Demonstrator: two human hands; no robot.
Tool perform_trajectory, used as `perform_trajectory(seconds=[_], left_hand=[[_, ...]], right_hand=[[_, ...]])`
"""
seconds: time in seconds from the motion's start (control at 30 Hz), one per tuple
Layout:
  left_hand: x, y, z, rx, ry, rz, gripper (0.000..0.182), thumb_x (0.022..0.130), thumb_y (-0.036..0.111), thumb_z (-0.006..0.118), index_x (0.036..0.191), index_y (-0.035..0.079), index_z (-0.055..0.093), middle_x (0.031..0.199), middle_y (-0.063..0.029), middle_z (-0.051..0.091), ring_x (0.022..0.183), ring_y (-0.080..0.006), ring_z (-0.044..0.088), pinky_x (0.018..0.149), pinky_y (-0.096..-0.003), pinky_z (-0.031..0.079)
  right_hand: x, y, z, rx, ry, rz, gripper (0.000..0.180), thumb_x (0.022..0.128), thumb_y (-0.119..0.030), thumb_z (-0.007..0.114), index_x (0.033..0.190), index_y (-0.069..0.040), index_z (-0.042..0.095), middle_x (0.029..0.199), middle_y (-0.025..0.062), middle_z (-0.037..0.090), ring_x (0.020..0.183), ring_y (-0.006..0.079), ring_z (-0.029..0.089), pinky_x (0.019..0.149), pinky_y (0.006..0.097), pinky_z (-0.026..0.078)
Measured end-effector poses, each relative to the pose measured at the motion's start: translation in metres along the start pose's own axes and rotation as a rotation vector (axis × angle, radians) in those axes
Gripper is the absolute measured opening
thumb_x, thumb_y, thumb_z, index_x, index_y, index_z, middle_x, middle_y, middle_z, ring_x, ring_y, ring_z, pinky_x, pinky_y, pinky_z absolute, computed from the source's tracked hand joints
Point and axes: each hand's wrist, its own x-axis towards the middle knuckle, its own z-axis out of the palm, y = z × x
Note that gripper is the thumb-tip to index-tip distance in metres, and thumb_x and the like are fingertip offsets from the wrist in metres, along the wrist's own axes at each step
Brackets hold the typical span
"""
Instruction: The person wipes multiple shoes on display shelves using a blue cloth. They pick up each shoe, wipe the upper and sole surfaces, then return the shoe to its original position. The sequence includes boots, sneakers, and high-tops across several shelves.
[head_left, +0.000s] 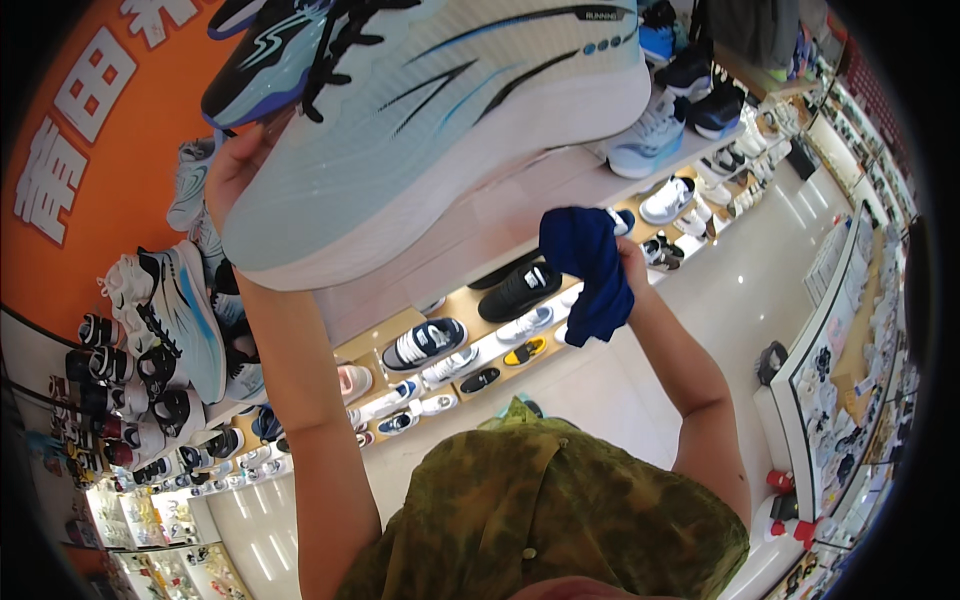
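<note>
A large running shoe in pale blue and white, possibly an oversized display piece, fills the upper middle of the head view. It covers part of my left forearm and hand. Past its toe, the fingers of my left hand reach up to the underside of a black, light-blue and purple sports shoe. Whether they grip that shoe is hidden. My right hand holds a crumpled navy-blue cloth, which hangs in front of the lower shelves.
Below the pale upper shelf, lit lower shelves carry rows of shoes, including a black shoe. Another pale-blue large shoe stands at left among smaller shoes. An orange wall bears large white characters. A white display counter stands right.
</note>
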Motion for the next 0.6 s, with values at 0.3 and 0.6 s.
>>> perform_trajectory(seconds=[0.3, 0.6], left_hand=[[-0.033, 0.076, -0.006, 0.177, 0.010, 0.130, 0.033, 0.088, 0.014, 0.046, 0.111, -0.007, 0.058, 0.113, -0.0189, 0.063, 0.103, -0.0263, 0.061, 0.095, -0.0350, 0.044], [-0.067, 0.101, 0.003, 1.216, 0.431, 0.770, 0.022, 0.086, 0.000, 0.054, 0.106, -0.005, 0.060, 0.104, -0.0199, 0.065, 0.087, -0.0237, 0.067, 0.074, -0.0318, 0.056]], right_hand=[[0.104, 0.020, 0.019, -2.489, -0.106, -0.433, 0.070, 0.087, -0.050, 0.047, 0.141, -0.006, 0.034, 0.141, 0.0266, 0.035, 0.131, 0.0425, 0.031, 0.106, 0.0559, 0.022], [0.370, 0.004, 0.066, -2.437, 0.000, -0.214, 0.074, 0.088, -0.063, 0.030, 0.146, -0.018, 0.028, 0.152, 0.0138, 0.021, 0.140, 0.0309, 0.017, 0.111, 0.0534, 0.011]])
